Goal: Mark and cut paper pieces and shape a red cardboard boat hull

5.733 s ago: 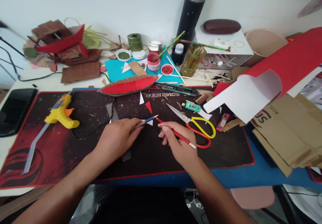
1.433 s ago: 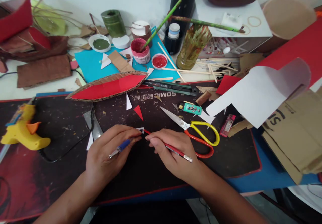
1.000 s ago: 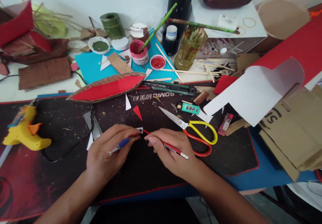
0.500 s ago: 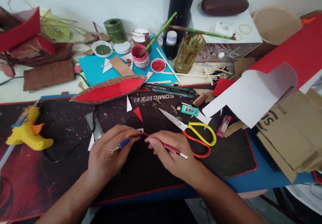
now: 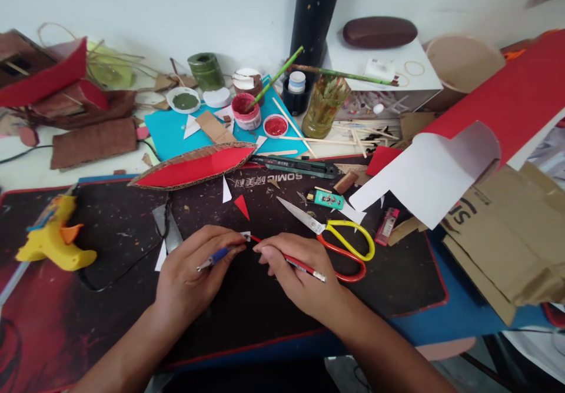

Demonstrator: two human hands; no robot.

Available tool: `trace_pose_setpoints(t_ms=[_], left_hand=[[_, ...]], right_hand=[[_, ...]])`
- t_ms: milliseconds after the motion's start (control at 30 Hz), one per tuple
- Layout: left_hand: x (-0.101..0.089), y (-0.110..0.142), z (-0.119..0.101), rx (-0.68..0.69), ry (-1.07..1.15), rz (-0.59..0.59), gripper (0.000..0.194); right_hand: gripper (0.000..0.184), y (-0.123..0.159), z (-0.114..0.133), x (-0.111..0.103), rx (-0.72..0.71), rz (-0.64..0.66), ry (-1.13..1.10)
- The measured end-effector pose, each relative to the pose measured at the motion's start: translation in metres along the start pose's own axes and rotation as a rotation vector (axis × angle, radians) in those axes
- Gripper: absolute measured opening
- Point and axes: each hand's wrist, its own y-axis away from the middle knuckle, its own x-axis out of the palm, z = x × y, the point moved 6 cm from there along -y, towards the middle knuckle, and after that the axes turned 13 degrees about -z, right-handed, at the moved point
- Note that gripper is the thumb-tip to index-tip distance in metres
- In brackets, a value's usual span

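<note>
My left hand (image 5: pixel 189 269) is closed. A blue pen (image 5: pixel 218 256) lies held in its fingers, silver end toward the lower left. Its fingertips also pinch a small white piece of paper (image 5: pixel 246 235), mostly hidden. Closed around a red pencil (image 5: pixel 304 267) is my right hand (image 5: pixel 300 263), with the pencil's point at that paper. Just beyond the hands lie a red paper triangle (image 5: pixel 242 207) and a white paper sliver (image 5: pixel 226 190). Scissors (image 5: pixel 318 226) with yellow and orange handles rest beside my right hand.
A yellow glue gun (image 5: pixel 55 234) lies at left on the dark mat (image 5: pixel 247 334). Behind are a red-lined cardboard boat shape (image 5: pixel 194 168), a utility knife (image 5: pixel 295 166) and an open red paint jar (image 5: pixel 246 112). A lighter (image 5: pixel 327 199) and rolled red paper (image 5: pixel 494 110) are at right.
Earlier the pen's tip pointed right beside the pencil's tip; now the pen is tucked back in my left hand. Lately both hands stay nearly still while the view tilts up slightly.
</note>
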Motion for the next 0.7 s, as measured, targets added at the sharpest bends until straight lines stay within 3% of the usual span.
trace_pose_setpoints(t_ms=[700], left_hand=[[-0.0016, -0.0002, 0.0001, -0.010, -0.001, -0.010, 0.014]], right_hand=[[0.030, -0.0014, -0.0005, -0.0002, -0.008, 0.009, 0.013]])
